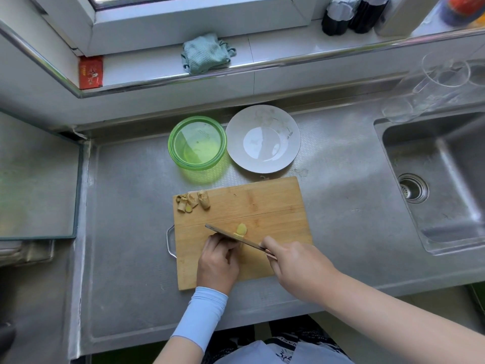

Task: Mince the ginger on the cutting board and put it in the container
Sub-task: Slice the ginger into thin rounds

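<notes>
A bamboo cutting board (275,206) lies on the steel counter. A thin yellow ginger slice (241,229) rests on it beside the knife blade (231,236). My right hand (294,264) grips the knife by its handle, blade edge down on the board. My left hand (219,261) presses its fingertips on a ginger piece at the blade, mostly hidden under the fingers. Ginger peel scraps (193,202) sit at the board's far left corner. A green glass container (197,143) stands empty behind the board.
A white plate (263,139) sits next to the green container. The sink (441,179) is at the right, with clear glass cups (430,85) behind it. A green cloth (206,53) and dark bottles (351,14) rest on the window ledge. A glass stove top (36,179) is at the left.
</notes>
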### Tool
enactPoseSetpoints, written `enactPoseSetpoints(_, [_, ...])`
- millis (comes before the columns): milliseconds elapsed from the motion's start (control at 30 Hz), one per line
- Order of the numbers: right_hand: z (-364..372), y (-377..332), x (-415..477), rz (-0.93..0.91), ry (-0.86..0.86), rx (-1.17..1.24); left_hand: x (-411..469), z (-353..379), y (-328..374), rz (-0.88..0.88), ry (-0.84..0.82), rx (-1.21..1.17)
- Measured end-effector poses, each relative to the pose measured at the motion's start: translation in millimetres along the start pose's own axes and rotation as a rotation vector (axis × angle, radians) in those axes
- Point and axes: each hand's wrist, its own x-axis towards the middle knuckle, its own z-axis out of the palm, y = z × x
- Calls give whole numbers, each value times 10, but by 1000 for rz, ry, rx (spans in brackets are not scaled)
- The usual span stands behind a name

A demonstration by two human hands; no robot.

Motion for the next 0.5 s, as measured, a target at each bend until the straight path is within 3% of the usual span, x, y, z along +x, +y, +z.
enactPoseSetpoints(500, [-77,5,74,11,-44,-6,-1,17,-26,-8,7,-24])
